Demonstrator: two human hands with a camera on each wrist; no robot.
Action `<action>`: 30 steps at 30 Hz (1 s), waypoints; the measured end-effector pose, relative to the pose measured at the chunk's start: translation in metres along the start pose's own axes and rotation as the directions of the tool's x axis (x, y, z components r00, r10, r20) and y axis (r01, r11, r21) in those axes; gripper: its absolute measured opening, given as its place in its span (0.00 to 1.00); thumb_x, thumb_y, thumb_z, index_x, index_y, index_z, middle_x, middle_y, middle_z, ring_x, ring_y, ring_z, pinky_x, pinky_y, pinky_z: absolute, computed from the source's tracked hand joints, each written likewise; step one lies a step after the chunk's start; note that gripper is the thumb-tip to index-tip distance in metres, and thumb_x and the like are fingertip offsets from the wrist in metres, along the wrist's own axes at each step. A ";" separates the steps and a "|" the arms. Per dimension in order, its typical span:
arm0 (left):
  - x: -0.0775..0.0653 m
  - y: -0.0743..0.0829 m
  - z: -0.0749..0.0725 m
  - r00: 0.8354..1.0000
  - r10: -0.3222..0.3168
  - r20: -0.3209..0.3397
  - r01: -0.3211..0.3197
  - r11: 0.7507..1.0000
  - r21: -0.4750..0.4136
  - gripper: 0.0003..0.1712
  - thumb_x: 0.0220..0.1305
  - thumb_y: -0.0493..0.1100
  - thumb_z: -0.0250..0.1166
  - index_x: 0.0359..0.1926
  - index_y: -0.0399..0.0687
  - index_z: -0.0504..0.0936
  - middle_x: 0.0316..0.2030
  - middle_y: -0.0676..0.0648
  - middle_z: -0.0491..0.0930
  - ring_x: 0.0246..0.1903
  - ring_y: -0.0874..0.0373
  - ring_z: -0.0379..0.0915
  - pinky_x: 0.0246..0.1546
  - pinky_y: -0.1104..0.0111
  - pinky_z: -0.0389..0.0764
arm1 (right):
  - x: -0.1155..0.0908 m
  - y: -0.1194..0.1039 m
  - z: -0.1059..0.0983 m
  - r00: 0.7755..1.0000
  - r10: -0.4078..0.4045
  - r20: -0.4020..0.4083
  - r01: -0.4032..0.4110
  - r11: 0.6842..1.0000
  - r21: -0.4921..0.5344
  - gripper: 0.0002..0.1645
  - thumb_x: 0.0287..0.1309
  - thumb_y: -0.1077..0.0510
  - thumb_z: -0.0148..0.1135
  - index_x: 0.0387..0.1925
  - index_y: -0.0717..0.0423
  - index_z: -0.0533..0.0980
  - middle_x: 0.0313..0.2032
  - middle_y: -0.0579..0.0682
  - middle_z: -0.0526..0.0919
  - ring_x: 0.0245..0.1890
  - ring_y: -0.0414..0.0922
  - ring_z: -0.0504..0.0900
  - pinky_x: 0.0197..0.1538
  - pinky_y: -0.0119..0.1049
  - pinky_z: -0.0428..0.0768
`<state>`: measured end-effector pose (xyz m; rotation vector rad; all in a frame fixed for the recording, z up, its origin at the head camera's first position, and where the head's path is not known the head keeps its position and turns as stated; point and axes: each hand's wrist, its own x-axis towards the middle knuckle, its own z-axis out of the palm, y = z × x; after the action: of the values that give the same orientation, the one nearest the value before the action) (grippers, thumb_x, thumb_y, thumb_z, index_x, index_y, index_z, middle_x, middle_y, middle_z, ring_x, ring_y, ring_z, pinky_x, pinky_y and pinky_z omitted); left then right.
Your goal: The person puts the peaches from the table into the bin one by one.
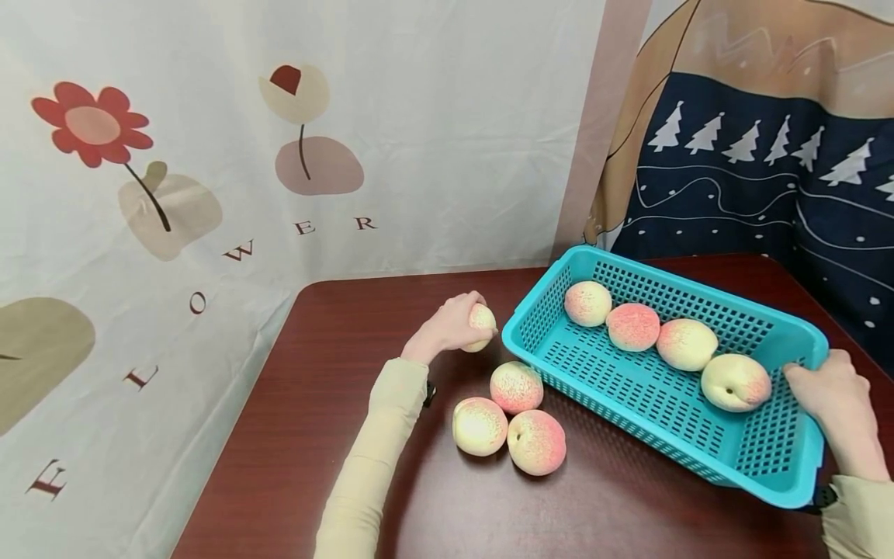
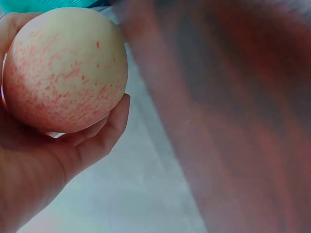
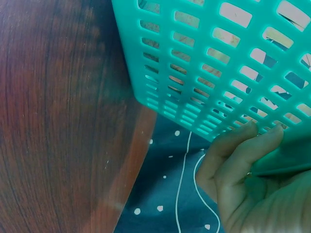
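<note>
My left hand (image 1: 452,322) grips a pale peach with red speckles (image 2: 68,68), fingers curled round it, just left of the turquoise basket (image 1: 628,411). The same peach (image 1: 480,326) shows at the fingertips in the head view. At the basket's right end my right hand (image 1: 834,388) grips the rim, its fingers (image 3: 243,150) against the outer wall in the right wrist view. Several peaches lie in a row in the basket, from one at the far left (image 1: 587,303) to one at the right (image 1: 736,383).
Three more peaches sit close together on the dark red table (image 1: 279,466) in front of the basket: one behind (image 1: 516,387), one at left (image 1: 479,426) and one at right (image 1: 536,442). A printed curtain (image 1: 433,155) hangs behind the table.
</note>
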<state>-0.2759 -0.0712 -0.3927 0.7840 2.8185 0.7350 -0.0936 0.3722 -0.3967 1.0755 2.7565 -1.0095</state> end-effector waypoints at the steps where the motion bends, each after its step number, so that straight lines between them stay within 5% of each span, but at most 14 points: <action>1: 0.001 0.001 -0.004 1.000 -0.006 -0.018 0.006 1.000 0.003 0.29 0.52 0.56 0.67 0.50 0.48 0.71 0.43 0.46 0.76 0.41 0.53 0.73 0.39 0.63 0.78 | 0.000 0.000 0.000 1.000 0.002 0.001 -0.002 1.000 0.002 0.40 0.64 0.58 0.38 0.64 0.84 0.37 0.49 0.85 0.57 0.25 0.66 0.78 0.27 0.52 0.81; 6: 0.002 0.007 -0.021 0.995 -0.020 -0.102 0.016 0.999 -0.043 0.27 0.52 0.56 0.66 0.50 0.49 0.71 0.44 0.47 0.76 0.42 0.54 0.72 0.38 0.63 0.78 | 0.001 0.000 0.000 1.000 0.005 -0.001 -0.005 1.000 -0.005 0.41 0.63 0.58 0.38 0.64 0.83 0.36 0.52 0.86 0.56 0.31 0.70 0.77 0.34 0.58 0.79; 13: 0.005 0.030 -0.027 0.990 0.026 -0.141 -0.044 0.991 -0.124 0.28 0.53 0.55 0.67 0.52 0.50 0.70 0.45 0.49 0.75 0.42 0.56 0.72 0.39 0.63 0.78 | 0.006 0.005 0.000 1.000 0.000 0.006 0.000 1.000 0.001 0.41 0.64 0.57 0.38 0.64 0.83 0.36 0.50 0.85 0.56 0.24 0.65 0.79 0.27 0.52 0.81; 23: 0.012 0.078 -0.014 0.983 0.162 -0.090 -0.170 0.980 -0.098 0.29 0.54 0.54 0.67 0.54 0.49 0.70 0.45 0.49 0.75 0.41 0.58 0.71 0.40 0.68 0.76 | -0.002 -0.001 0.000 1.000 0.001 0.001 -0.001 1.000 -0.003 0.40 0.64 0.58 0.38 0.64 0.83 0.37 0.52 0.85 0.56 0.31 0.71 0.77 0.35 0.58 0.79; 30: 0.018 0.100 0.000 0.961 0.277 -0.023 -0.278 0.958 -0.076 0.31 0.56 0.56 0.66 0.56 0.48 0.70 0.48 0.51 0.75 0.43 0.61 0.71 0.41 0.72 0.74 | -0.002 -0.002 0.000 1.000 0.001 -0.008 -0.001 1.000 -0.005 0.40 0.64 0.58 0.38 0.64 0.83 0.38 0.51 0.85 0.57 0.32 0.71 0.76 0.36 0.59 0.78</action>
<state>-0.2457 0.0125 -0.3437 1.1805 2.6997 0.8855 -0.0929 0.3701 -0.3949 1.0823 2.7627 -0.9998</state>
